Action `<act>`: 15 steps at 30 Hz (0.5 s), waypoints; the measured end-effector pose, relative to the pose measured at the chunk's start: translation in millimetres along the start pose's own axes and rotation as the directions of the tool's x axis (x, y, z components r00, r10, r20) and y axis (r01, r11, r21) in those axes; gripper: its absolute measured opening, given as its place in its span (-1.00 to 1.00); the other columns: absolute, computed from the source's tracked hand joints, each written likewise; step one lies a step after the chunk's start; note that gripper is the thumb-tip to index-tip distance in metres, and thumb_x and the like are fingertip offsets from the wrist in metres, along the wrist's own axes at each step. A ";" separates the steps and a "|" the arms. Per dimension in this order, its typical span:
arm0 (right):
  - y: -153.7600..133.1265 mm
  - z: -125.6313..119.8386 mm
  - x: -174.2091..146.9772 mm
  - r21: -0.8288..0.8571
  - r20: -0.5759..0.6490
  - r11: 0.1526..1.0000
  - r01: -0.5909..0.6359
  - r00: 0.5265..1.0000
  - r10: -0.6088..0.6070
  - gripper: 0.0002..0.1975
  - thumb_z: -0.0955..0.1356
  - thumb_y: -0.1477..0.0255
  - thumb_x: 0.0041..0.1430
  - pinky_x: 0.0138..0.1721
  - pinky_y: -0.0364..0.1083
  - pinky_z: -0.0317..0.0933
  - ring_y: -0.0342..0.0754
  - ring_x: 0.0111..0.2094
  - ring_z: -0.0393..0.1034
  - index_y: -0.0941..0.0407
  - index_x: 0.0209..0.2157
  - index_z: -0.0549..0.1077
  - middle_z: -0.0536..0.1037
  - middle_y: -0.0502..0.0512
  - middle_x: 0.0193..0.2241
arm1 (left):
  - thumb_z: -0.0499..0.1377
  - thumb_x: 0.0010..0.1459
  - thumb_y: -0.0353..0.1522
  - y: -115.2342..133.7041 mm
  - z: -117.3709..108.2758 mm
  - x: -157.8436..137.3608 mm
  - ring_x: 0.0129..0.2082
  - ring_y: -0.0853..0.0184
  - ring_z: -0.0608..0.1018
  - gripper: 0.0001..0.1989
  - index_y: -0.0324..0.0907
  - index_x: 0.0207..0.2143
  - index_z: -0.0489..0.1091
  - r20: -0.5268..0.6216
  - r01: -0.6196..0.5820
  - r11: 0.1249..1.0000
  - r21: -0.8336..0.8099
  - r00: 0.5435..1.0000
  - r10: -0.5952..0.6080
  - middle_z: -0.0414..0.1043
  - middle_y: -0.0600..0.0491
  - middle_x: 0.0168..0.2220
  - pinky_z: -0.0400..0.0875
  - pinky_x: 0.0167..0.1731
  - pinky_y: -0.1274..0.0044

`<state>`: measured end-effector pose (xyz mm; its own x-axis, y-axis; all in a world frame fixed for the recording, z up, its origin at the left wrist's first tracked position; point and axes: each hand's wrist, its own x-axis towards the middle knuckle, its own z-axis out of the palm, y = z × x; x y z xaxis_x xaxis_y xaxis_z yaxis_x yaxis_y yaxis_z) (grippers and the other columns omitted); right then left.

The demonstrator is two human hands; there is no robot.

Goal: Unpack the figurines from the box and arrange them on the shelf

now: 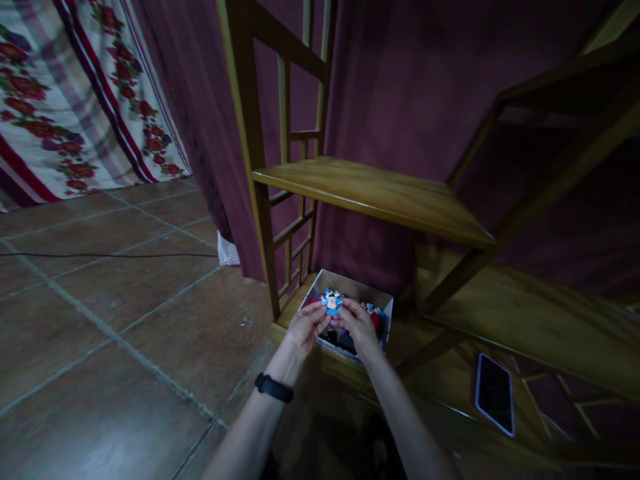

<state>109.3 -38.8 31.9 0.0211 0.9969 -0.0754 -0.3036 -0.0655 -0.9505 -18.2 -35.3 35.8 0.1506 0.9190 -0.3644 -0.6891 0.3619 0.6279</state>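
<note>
Between the fingers of my two hands is a small blue and white figurine (332, 303), held over a white box (388, 313). My left hand (305, 327), with a black band on the wrist, is closed on its left side. On the other side my right hand (357, 323) pinches it. Small colourful items, some red, blue and black, fill the box; my hands hide part of them, and their kinds are hard to make out. The box rests on the bottom board of a wooden shelf unit.
A wooden shelf board (375, 193) juts out above the box, beside a lattice side frame (250, 133). To the right lies a phone (495, 393) on the low board. A black cable (110, 255) crosses the tiled floor. Behind hang purple curtains (390, 100) and a floral cloth (75, 107).
</note>
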 end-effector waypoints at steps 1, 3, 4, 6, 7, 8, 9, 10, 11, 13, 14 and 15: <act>-0.3 0.0 -0.9 0.019 -0.002 1.000 -0.003 1.000 0.003 -0.71 0.40 0.33 -0.12 -0.37 -0.11 0.37 -0.14 -0.44 0.41 0.08 -0.28 0.46 0.52 0.01 -0.33 | 0.21 -0.03 -0.59 -1.3 0.5 -0.3 -0.50 0.46 0.53 -0.87 -0.33 -0.36 0.45 -0.002 0.001 1.000 -0.001 1.000 -0.001 0.50 -0.03 -0.43 0.47 -0.45 0.67; -0.3 -1.2 -2.7 0.055 -0.006 0.998 -0.011 1.000 0.011 -0.73 0.41 0.35 -0.14 -0.40 -0.13 0.37 -0.15 -0.45 0.41 0.09 -0.31 0.45 0.52 0.01 -0.34 | 0.22 -0.03 -0.58 -5.2 1.3 -0.6 -0.54 0.49 0.52 -0.88 -0.32 -0.38 0.44 -0.015 -0.002 1.000 0.002 1.000 0.002 0.49 -0.01 -0.45 0.46 -0.47 0.68; 0.3 -2.4 -3.5 0.072 -0.009 0.997 -0.022 1.000 0.022 -0.73 0.41 0.35 -0.15 -0.41 -0.13 0.37 -0.15 -0.46 0.41 0.10 -0.32 0.45 0.52 0.00 -0.36 | 0.22 -0.03 -0.58 -7.6 1.5 -0.8 -0.56 0.50 0.50 -0.89 -0.31 -0.38 0.43 -0.025 -0.003 1.000 0.007 1.000 0.003 0.49 0.00 -0.46 0.45 -0.49 0.68; 2.7 -5.4 -4.9 0.107 -0.019 0.993 -0.056 0.998 0.058 -0.74 0.42 0.37 -0.17 -0.41 -0.12 0.37 -0.16 -0.48 0.41 0.11 -0.35 0.44 0.52 0.00 -0.40 | 0.22 -0.03 -0.57 -12.6 1.5 -0.9 -0.59 0.52 0.48 -0.89 -0.31 -0.38 0.43 -0.041 -0.007 1.000 0.017 0.999 0.007 0.47 0.02 -0.49 0.44 -0.51 0.68; 4.4 -7.1 -5.4 0.126 -0.025 0.989 -0.074 0.997 0.077 -0.74 0.43 0.37 -0.18 -0.40 -0.11 0.38 -0.15 -0.48 0.41 0.11 -0.35 0.44 0.52 0.00 -0.42 | 0.21 -0.03 -0.57 -15.1 1.4 -0.9 -0.60 0.52 0.47 -0.90 -0.31 -0.39 0.42 -0.046 -0.005 1.000 0.023 0.999 0.006 0.46 0.02 -0.50 0.43 -0.51 0.68; 6.4 -8.9 -5.9 0.146 -0.032 0.985 -0.091 0.995 0.096 -0.74 0.43 0.38 -0.19 -0.38 -0.10 0.38 -0.15 -0.48 0.41 0.12 -0.35 0.44 0.52 0.00 -0.44 | 0.21 -0.03 -0.57 -17.5 1.3 -0.8 -0.60 0.52 0.46 -0.91 -0.31 -0.39 0.42 -0.049 -0.004 1.000 0.030 0.999 0.006 0.46 0.03 -0.52 0.42 -0.51 0.68; 8.5 -10.7 -6.2 0.165 -0.041 0.981 -0.106 0.993 0.114 -0.73 0.43 0.39 -0.19 -0.37 -0.09 0.38 -0.14 -0.48 0.42 0.12 -0.36 0.43 0.52 0.00 -0.45 | 0.21 -0.03 -0.57 -19.8 1.2 -0.6 -0.60 0.52 0.46 -0.92 -0.31 -0.41 0.42 -0.054 -0.007 0.999 0.039 0.999 0.009 0.45 0.03 -0.53 0.41 -0.52 0.67; 10.6 -12.5 -6.4 0.182 -0.048 0.976 -0.121 0.990 0.132 -0.74 0.44 0.41 -0.20 -0.35 -0.08 0.39 -0.14 -0.48 0.42 0.12 -0.37 0.43 0.52 0.00 -0.46 | 0.21 -0.03 -0.56 -22.0 1.3 -0.4 -0.60 0.52 0.45 -0.93 -0.31 -0.42 0.42 -0.060 -0.016 0.999 0.050 0.998 0.019 0.44 0.03 -0.54 0.40 -0.53 0.67; 12.7 -14.3 -6.4 0.197 -0.054 0.971 -0.134 0.988 0.147 -0.74 0.44 0.42 -0.21 -0.34 -0.08 0.39 -0.14 -0.48 0.42 0.12 -0.38 0.43 0.53 0.00 -0.47 | 0.21 -0.03 -0.55 -24.3 1.7 -0.2 -0.61 0.52 0.44 -0.95 -0.31 -0.44 0.41 -0.066 -0.032 0.998 0.062 0.997 0.036 0.43 0.04 -0.55 0.38 -0.53 0.67; 16.3 -17.8 -6.3 0.217 -0.055 0.963 -0.159 0.983 0.174 -0.76 0.44 0.45 -0.22 -0.32 -0.07 0.39 -0.14 -0.47 0.42 0.12 -0.40 0.42 0.53 0.00 -0.48 | 0.24 -0.07 -0.53 -28.6 3.3 -0.5 -0.59 0.51 0.44 -0.94 -0.31 -0.46 0.41 -0.071 -0.072 0.993 0.089 0.994 0.078 0.43 0.04 -0.55 0.37 -0.51 0.66; 17.7 -19.5 -6.3 0.226 -0.061 0.961 -0.162 0.982 0.180 -0.77 0.44 0.46 -0.22 -0.32 -0.07 0.39 -0.13 -0.46 0.43 0.12 -0.41 0.42 0.53 0.00 -0.48 | 0.26 -0.10 -0.52 -30.6 4.6 -1.0 -0.57 0.50 0.45 -0.92 -0.30 -0.47 0.41 -0.067 -0.088 0.991 0.104 0.993 0.095 0.43 0.04 -0.54 0.37 -0.49 0.65; 18.9 -21.1 -6.3 0.234 -0.073 0.959 -0.160 0.981 0.182 -0.77 0.45 0.46 -0.23 -0.32 -0.06 0.39 -0.13 -0.46 0.43 0.11 -0.42 0.42 0.53 -0.01 -0.49 | 0.29 -0.14 -0.51 -32.5 6.1 -2.0 -0.55 0.48 0.45 -0.88 -0.30 -0.46 0.41 -0.062 -0.102 0.988 0.119 0.992 0.110 0.44 0.03 -0.52 0.36 -0.46 0.63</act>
<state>123.5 -47.2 8.1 0.0348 0.9626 -0.2687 -0.5174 -0.2127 -0.8289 8.2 -47.9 20.4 0.0299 0.9418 -0.3349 -0.6117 0.2823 0.7391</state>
